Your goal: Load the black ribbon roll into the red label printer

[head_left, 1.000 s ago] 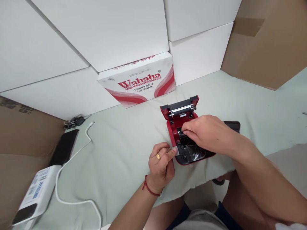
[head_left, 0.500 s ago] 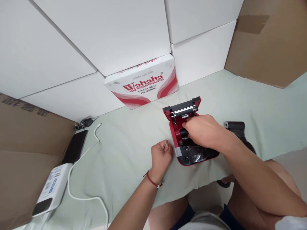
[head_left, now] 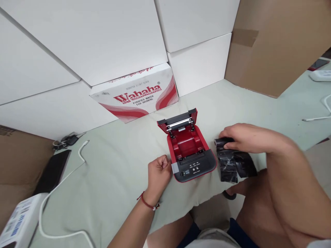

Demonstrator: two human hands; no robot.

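A red and black label printer (head_left: 198, 168) stands on the cloth with its lid (head_left: 178, 120) raised. Its red inner bay (head_left: 186, 143) lies bare, with no roll inside. My left hand (head_left: 159, 172) is a closed fist resting on the cloth against the printer's left side; nothing shows in it. To the right of the printer, my right hand (head_left: 240, 137) has its fingers closed on a roll of black ribbon (head_left: 221, 143). Shiny black film (head_left: 230, 165) spreads from the roll towards the table's front edge. My palm and fingers hide part of the roll.
A Wahaha water carton (head_left: 139, 94) leans by white boxes (head_left: 124, 38) at the back. Cardboard boxes stand on both sides, one at the right (head_left: 269, 51). Keys (head_left: 68, 139), a dark flat object (head_left: 53, 172), a white cable (head_left: 62, 179) and a white device (head_left: 23, 217) lie at left.
My right hand has left the printer's bay and moved right, and the black roll and film are out of the printer. My left fist stays beside it. The view has shifted to the right.
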